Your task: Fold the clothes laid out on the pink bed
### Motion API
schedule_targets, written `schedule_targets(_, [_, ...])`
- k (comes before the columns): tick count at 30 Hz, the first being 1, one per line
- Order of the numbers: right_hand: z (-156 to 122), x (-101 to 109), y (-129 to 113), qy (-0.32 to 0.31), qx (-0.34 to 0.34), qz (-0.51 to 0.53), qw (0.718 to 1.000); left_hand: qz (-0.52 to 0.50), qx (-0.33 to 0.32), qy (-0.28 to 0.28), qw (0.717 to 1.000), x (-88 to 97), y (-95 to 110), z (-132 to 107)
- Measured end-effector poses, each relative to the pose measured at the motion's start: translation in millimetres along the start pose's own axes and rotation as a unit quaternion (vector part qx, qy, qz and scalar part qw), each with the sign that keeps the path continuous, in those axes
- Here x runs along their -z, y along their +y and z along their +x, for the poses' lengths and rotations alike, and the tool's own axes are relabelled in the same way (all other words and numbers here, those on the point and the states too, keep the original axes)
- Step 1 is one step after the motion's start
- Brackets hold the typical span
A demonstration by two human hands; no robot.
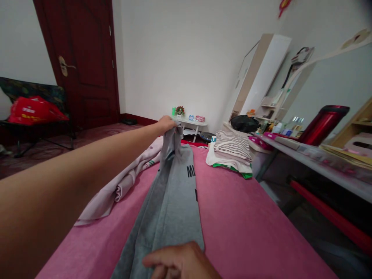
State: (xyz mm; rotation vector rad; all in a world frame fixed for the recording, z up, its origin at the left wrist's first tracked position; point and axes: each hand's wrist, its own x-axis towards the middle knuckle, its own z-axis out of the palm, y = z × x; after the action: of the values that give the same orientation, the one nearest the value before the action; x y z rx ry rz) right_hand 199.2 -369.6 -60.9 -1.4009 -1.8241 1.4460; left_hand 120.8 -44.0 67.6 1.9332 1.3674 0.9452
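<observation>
A grey sweatshirt [180, 209] with dark printed letters lies folded lengthwise on a pink bedspread [238, 224]. At its far end, my left hand [167, 123] is closed on the cloth, lifting that part off the bed. My right hand [181, 261] is low in view over the near part of the sweatshirt, its index finger stretched to the left and the other fingers partly curled. The frame's bottom edge cuts off some of that hand. To the left of the sweatshirt lies a pale pink garment [128, 180], partly hidden behind my left arm.
A stack of folded clothes [232, 149] sits on the bed's far right. Along the right stands a desk [319, 155] with a red thermos [324, 124]. Beyond the bed is a small white table [192, 121]. A red bag [36, 110] rests on a folding chair at left.
</observation>
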Motion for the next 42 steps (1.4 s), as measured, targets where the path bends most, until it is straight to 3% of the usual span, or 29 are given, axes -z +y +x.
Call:
schedule_targets(2, [14, 17, -14, 0.124, 0.071, -0.151, 0.978, 0.050, 0.006, 0.010, 0.999, 3.6, -16, -3])
schedule_targets(4, [35, 38, -14, 0.244, 0.129, -0.271, 0.922, 0.103, 0.012, 0.016, 0.995, 10.5, -29, -7])
schedule_targets(5, [48, 48, -8, 0.269, 0.139, -0.313, 0.900, 0.126, 0.016, 0.016, 0.992, 14.7, -33, -10])
schedule_targets(7, [73, 65, 12, 0.250, 0.120, -0.371, 0.886, 0.164, 0.025, 0.005, 0.986, 23.6, -38, -16])
schedule_targets(10, [101, 76, 43, 0.188, 0.076, -0.395, 0.896, 0.199, 0.044, -0.021, 0.979, 34.8, -34, -22])
schedule_targets(13, [109, 78, 58, 0.187, 0.090, -0.375, 0.903, 0.203, 0.057, -0.067, 0.975, 38.8, -16, -34])
schedule_targets(16, [111, 82, 66, 0.231, 0.134, -0.292, 0.918, 0.204, -0.015, -0.189, 0.960, 32.4, 10, -71])
schedule_targets(19, [114, 91, 76, 0.325, 0.154, -0.112, 0.926, 0.217, -0.163, -0.309, 0.912, 17.6, 24, -135])
schedule_targets(22, [115, 97, 84, 0.385, 0.156, 0.040, 0.909, 0.251, -0.200, -0.433, 0.842, 2.9, 12, -200])
schedule_targets(24, [114, 99, 84, 0.396, 0.163, 0.074, 0.900, 0.272, -0.207, -0.426, 0.837, -2.3, -8, -226])
schedule_targets(26, [113, 99, 83, 0.394, 0.171, 0.076, 0.900, 0.276, -0.203, -0.361, 0.867, -2.6, -31, -236])
schedule_targets(29, [113, 98, 81, 0.392, 0.175, 0.071, 0.900, 0.286, -0.197, -0.281, 0.895, 2.8, -62, -235])
schedule_targets(33, [115, 99, 81, 0.388, 0.173, 0.076, 0.902, 0.288, -0.251, -0.281, 0.881, 8.9, -88, -233])
schedule_targets(36, [116, 100, 84, 0.388, 0.174, 0.072, 0.903, 0.257, -0.296, -0.276, 0.878, 11.8, -92, -233])
schedule_targets(38, [116, 100, 86, 0.396, 0.167, 0.067, 0.901, 0.221, -0.287, -0.281, 0.889, 15.9, -86, -231])
schedule_targets(40, [116, 101, 88, 0.409, 0.159, 0.064, 0.896, 0.154, -0.229, -0.297, 0.914, 22.0, -75, -230])
schedule_targets(42, [117, 102, 88, 0.424, 0.152, 0.062, 0.890, 0.039, -0.130, -0.321, 0.937, 28.2, -62, -230])
